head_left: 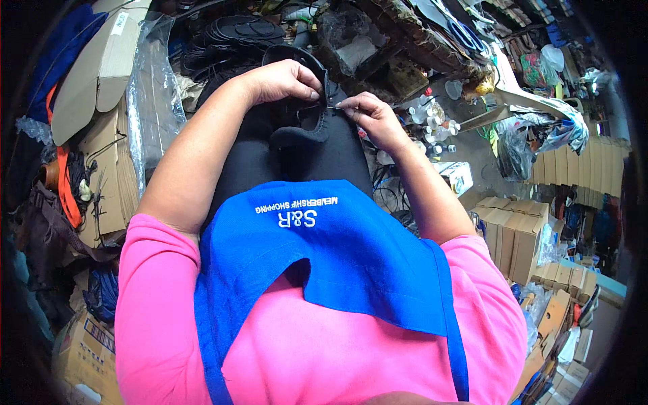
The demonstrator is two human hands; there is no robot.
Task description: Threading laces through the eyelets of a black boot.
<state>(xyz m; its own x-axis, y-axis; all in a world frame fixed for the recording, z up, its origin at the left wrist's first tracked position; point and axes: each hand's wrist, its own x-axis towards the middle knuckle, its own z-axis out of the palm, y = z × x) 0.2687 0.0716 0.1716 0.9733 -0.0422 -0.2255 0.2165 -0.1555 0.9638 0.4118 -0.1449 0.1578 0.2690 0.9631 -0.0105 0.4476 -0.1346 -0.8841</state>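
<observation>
A black shoe (302,136) with a curved, open shape is held above my thighs. My left hand (289,79) grips its upper edge, thumb and fingers closed together on the far left side. On the shoe's right side my right hand (372,116) is pinched shut, its fingertips close to the shoe's edge. Something thin and light, perhaps a needle or thread, shows at those fingertips, too small to make out. A blue apron (317,250) with white lettering covers my lap behind the shoe.
Coiled black material (236,40) lies beyond my left hand. Several small bottles (432,121) stand to the right, below a rough-edged bench (405,34) with scissors (466,37). Cardboard boxes (509,233) are stacked at right, and more cardboard (108,169) leans at left.
</observation>
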